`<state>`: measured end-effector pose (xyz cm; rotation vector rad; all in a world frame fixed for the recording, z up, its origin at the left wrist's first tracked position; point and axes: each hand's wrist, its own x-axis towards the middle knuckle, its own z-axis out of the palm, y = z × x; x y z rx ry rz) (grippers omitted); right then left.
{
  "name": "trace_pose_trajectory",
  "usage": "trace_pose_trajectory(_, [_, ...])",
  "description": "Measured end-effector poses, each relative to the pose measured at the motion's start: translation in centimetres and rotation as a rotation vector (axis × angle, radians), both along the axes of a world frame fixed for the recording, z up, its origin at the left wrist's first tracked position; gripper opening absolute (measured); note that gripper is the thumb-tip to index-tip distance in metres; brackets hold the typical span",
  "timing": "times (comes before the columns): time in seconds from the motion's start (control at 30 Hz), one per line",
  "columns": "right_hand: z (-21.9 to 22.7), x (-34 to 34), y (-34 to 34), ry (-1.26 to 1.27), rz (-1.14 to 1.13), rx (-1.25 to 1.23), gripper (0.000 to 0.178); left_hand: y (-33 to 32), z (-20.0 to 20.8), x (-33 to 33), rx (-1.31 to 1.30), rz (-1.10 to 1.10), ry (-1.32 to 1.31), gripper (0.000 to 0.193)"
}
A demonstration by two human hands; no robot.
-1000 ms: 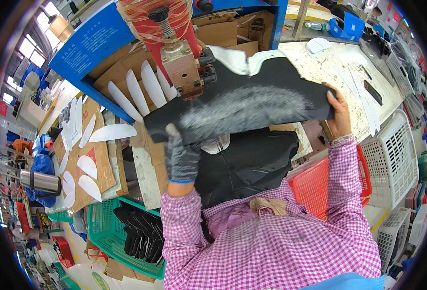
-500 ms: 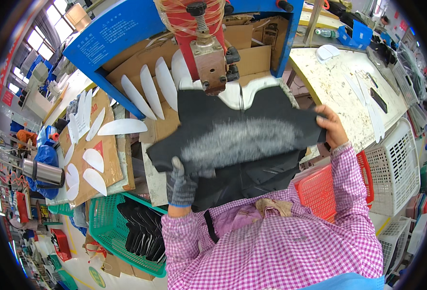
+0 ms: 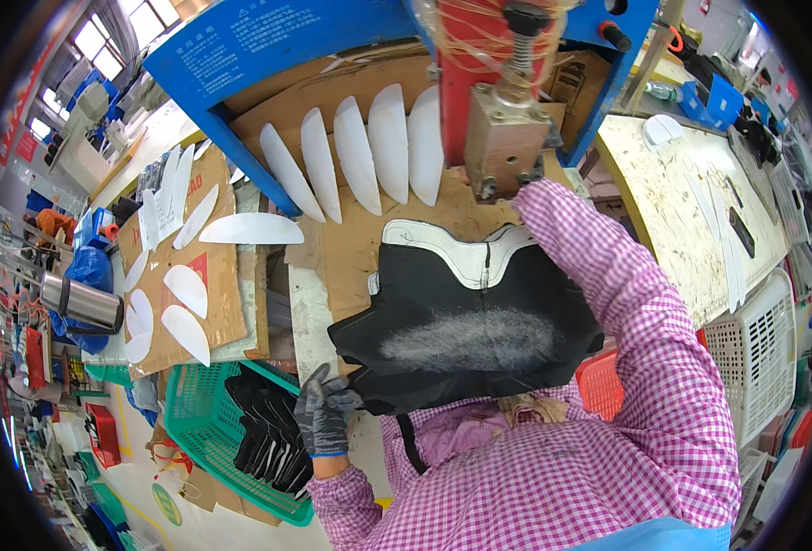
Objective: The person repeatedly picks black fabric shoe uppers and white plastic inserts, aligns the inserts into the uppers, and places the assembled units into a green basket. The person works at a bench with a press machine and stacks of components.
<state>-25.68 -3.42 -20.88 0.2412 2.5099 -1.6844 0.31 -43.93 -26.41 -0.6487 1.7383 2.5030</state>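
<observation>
A black sheet piece (image 3: 525, 294) with a white scalloped panel (image 3: 424, 237) along its far edge lies in front of me. A fuzzy grey patch runs across its middle. My left hand (image 3: 326, 410), in a grey glove, is beside the piece's near left corner, fingers apart and holding nothing. My right arm reaches forward over the piece's right side to the machine's metal head (image 3: 509, 138). My right hand is hidden there, so its fingers do not show. Several white curved panels (image 3: 358, 156) stand in a row to the left of the head.
A blue machine frame (image 3: 231, 55) arches over the far side. To the left, white cut pieces (image 3: 186, 286) lie on cardboard (image 3: 222, 303). Below them a green basket (image 3: 186, 390) holds stacked black pieces. A pale table (image 3: 672, 211) and a white crate (image 3: 755, 358) stand right.
The black piece has been lowered from both hands and lies flat. My left hand has let go and moved nearer me. My right arm has swung forward to the machine head. The view has shifted.
</observation>
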Motion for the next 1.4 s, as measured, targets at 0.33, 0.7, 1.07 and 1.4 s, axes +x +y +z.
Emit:
trace_pose_trajectory(0.33, [-4.3,-3.3,0.3,0.088,-0.270,0.051,0.022,-1.3,2.7,-0.1,0.033,0.114,0.134,0.048])
trace_pose_trajectory(0.7, [6.1,8.1,7.7,0.562,-0.231,0.608,0.017,15.2,11.5,-5.8,-0.661,-0.318,0.769,0.044])
trace_pose_trajectory(1.07, [11.6,27.0,1.5,0.847,0.152,0.924,0.019,28.2,11.3,-7.9,0.168,-0.426,0.329,0.071])
trace_pose_trajectory(1.4, [9.4,27.6,1.9,0.722,0.577,0.180,0.061,19.2,11.9,-8.3,0.430,-0.289,0.210,0.047])
